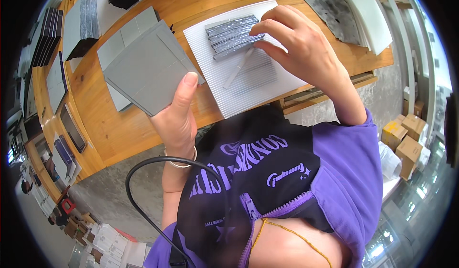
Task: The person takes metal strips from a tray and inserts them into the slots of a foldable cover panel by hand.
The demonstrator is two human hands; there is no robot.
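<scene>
My left hand (179,110) grips a flat grey board (148,67) by its near corner, thumb on top and fingers hidden below. The board has a raised rectangular outline and is tilted over the table. My right hand (301,40) is curled at the right end of a bundle of shiny grey strips (232,38), its thumb and fingertip closed on a strip end. The bundle lies on a white ribbed sheet (210,72). A thin pale strip (239,69) slants down from near the right thumb across the sheet.
More grey boards (136,26) lie under the held one on the wooden table (91,110). Stacked panels (81,24) stand at the far left, with dark panels (45,36) beyond. Pale sheets (368,19) lie at the far right. A black cable (134,196) loops before me. Cardboard boxes (409,148) sit on the right.
</scene>
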